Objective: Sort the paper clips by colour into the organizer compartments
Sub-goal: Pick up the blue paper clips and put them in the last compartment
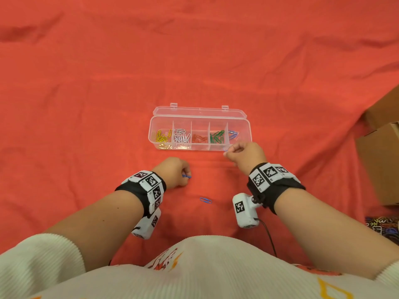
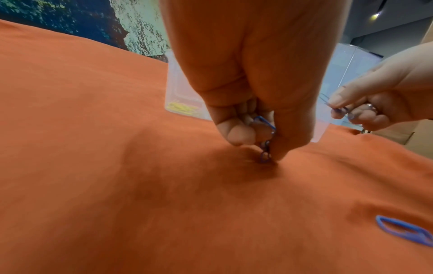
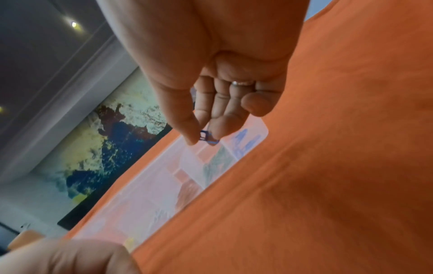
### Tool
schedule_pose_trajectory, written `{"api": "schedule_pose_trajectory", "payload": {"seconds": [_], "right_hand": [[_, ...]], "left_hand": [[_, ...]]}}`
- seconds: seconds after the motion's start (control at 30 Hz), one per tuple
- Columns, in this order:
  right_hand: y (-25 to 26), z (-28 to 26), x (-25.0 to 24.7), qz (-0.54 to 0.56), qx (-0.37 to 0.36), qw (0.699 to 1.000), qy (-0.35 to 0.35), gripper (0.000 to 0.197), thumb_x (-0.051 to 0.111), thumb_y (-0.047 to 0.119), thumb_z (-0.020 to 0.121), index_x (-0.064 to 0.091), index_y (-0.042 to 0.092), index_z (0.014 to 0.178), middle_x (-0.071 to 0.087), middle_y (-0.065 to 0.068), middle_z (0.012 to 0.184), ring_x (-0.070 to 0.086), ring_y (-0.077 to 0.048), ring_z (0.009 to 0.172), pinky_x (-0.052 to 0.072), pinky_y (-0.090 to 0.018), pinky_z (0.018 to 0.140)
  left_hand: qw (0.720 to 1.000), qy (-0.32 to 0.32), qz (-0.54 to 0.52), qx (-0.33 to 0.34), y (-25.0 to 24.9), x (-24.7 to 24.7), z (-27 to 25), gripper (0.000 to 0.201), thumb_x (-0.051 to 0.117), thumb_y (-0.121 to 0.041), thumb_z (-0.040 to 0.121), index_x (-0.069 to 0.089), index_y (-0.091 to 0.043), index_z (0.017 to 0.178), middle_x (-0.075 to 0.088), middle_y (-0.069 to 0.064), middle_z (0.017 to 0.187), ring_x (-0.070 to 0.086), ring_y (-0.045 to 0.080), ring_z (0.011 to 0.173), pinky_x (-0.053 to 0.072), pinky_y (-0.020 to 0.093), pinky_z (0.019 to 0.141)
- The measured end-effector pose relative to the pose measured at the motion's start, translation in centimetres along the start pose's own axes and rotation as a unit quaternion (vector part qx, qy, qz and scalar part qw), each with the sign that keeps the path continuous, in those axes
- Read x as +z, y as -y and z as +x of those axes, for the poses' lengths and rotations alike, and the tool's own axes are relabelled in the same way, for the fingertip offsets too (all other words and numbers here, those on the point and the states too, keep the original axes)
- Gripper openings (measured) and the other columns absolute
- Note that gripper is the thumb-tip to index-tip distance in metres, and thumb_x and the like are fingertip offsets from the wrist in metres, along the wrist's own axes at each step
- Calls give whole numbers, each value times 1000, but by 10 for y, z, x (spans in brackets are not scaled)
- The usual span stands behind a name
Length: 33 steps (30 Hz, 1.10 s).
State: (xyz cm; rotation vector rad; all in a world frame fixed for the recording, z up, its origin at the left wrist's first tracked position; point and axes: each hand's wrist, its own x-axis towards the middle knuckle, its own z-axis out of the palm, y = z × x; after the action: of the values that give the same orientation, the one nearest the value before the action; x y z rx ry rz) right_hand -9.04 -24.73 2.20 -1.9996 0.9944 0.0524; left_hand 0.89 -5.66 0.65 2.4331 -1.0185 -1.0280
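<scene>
1. Nearest to us, a loose blue clip (image 1: 205, 200) lies flat on the red cloth (image 1: 86, 83), between our two wrists. Its long axis runs roughly left to right, tilted slightly. Neither hand touches it. It lies towards us and to the right of our left hand, which we judge the nearer and better placed to take it.

2. A little farther out, our left hand (image 1: 174, 172) is down at the cloth, fingers curled. Thumb and fingertips (image 2: 241, 136) pinch a blue paper clip (image 2: 266, 152) whose lower end presses a dimple into the fabric. A second blue loop shows higher in the same fingers; whether that is a separate clip we cannot tell.

3. Farther still, our right hand (image 1: 245, 153) hovers at the near right corner of the organizer (image 1: 199, 147), thumb and forefinger pinching another blue clip (image 3: 208, 138). The other fingers are curled in.

4. The coming move turns on this: the blue compartment (image 1: 234, 134), the rightmost of five, lies just beyond the right hand's pinch, so we judge a short reach forward over the near wall would drop the clip in.

5. In the organizer, left to right, sit yellow, white, red, green and blue clips. Its clear lid (image 1: 199, 111) lies open behind.

6. Cardboard boxes (image 1: 384, 147) stand well apart at the right.
</scene>
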Motion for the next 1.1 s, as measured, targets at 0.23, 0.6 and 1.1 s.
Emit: {"api": "schedule_pose_trajectory", "payload": {"seconds": [0.23,0.6,1.1], "right_hand": [[4,13,-30,86,2,995,-41,16,73,11,74,61,20,69,59,2,57,45,2,24,35,-6,35],[5,28,-48,58,36,996,-50,20,62,23,86,66,15,68,68,-2,78,49,0,26,35,-11,33],[-8,13,-39,120,1,991,-64,25,61,18,84,55,25,61,57,0,54,45,-1,24,38,-18,41]], "left_hand": [[990,-90,-86,72,-56,-21,24,14,67,-11,76,69,-9,89,60,-2,71,50,0,52,35,1,46],[979,-159,-129,22,-120,-33,75,14,66,-14,79,69,-4,89,64,10,63,58,23,65,53,33,71],[980,-160,-106,48,-111,-29,70,14,65,-14,80,71,-8,92,72,12,90,57,18,74,38,22,67]]}}
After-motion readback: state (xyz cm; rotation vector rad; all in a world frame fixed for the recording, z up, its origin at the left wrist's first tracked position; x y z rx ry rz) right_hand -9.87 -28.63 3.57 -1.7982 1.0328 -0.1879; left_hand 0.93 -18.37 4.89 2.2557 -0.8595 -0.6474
